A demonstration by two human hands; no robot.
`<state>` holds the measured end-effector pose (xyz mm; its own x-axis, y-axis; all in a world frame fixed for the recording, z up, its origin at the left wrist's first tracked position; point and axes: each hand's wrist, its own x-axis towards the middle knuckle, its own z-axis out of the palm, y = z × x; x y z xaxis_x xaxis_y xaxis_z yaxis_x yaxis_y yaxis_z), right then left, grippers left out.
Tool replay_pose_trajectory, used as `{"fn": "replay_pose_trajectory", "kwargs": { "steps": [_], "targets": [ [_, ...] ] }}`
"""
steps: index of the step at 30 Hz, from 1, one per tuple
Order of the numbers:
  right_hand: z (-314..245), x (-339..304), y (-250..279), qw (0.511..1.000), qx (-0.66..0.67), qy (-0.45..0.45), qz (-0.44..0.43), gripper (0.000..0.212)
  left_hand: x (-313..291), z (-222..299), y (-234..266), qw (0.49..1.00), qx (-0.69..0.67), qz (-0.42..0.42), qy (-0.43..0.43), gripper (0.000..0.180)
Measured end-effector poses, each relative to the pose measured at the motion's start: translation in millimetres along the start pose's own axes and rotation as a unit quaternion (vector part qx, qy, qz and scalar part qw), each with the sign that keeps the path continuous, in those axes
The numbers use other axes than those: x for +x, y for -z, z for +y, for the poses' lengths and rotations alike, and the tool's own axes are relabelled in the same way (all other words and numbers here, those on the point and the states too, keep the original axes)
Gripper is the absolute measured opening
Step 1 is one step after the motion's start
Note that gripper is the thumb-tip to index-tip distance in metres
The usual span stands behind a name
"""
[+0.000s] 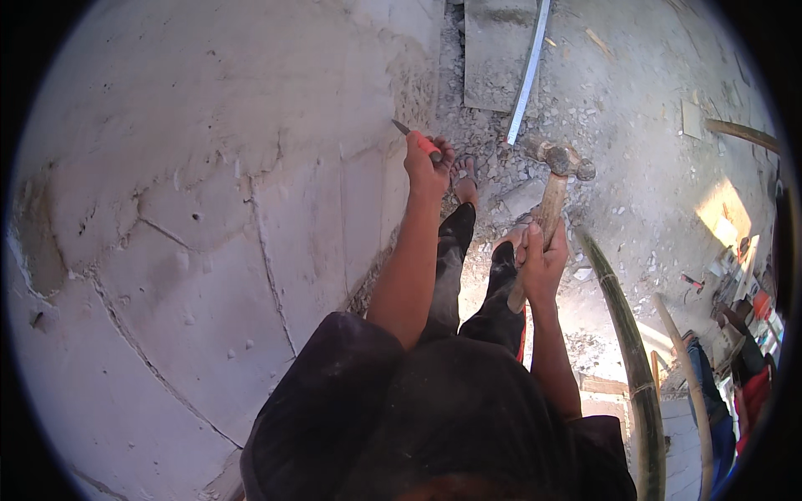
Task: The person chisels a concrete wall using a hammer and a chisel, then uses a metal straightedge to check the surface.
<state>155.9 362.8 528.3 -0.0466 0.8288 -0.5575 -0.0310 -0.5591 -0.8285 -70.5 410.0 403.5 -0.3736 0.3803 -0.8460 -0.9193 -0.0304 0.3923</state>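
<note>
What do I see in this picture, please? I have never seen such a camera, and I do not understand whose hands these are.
There is no robot: these are a person's own bare hands. A wide fisheye camera worn on the head looks down, so straight edges bend. The left hand holds an orange-gripped pointed tool near the pale wall. The right hand holds a wooden-handled hammer. On the dusty floor lie broken rubble and a long metallic strip; a greenish pole is at the right.
</note>
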Motion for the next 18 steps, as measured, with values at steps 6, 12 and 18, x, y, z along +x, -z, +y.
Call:
{"fn": "replay_pose_trajectory", "kwargs": {
  "steps": [6,12,18],
  "targets": [
    [4,-4,-8,0.999,0.001,0.038,0.017,0.027,-3,2,-2,0.998,0.026,-0.056,0.027,0.019],
    [5,-3,-11,0.999,-0.005,0.019,0.027,0.025,-2,-13,-5,0.998,0.002,-0.065,-0.004,0.016],
    [10,-6,-9,1.000,-0.010,0.020,0.021,0.017,19,-24,4,0.995,-0.002,-0.085,-0.050,0.016]
  ]
}}
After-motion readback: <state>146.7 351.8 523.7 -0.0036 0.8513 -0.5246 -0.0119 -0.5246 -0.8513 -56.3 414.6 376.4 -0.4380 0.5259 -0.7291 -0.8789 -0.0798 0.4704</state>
